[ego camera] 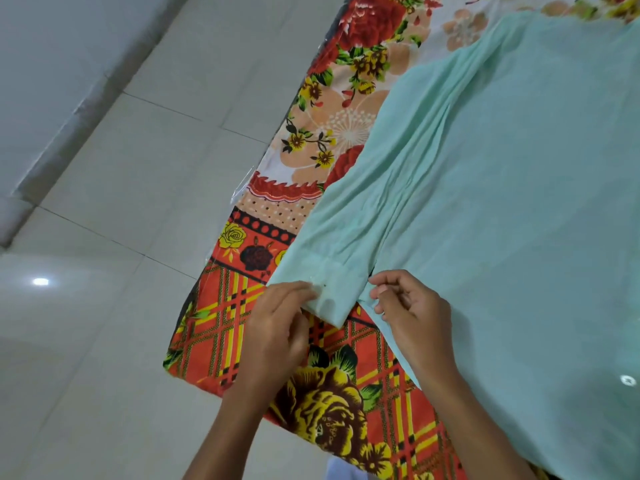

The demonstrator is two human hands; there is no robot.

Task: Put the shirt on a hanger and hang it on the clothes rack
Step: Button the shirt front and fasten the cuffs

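A pale mint-green shirt (502,188) lies spread flat on a flowered bedsheet, filling the right half of the view. One long sleeve runs down to its cuff (329,292) near the sheet's left edge. My left hand (277,327) pinches the cuff's left corner. My right hand (408,306) rests at the cuff's right side with fingers curled on the shirt's cloth. A white button (627,380) shows at the far right. No hanger or clothes rack is in view.
The bedsheet (242,341), red and orange with yellow roses and a plaid border, covers the bed, whose edge runs diagonally from top centre to bottom. Left of it is a glossy white tiled floor (104,237) and a wall's base (69,109).
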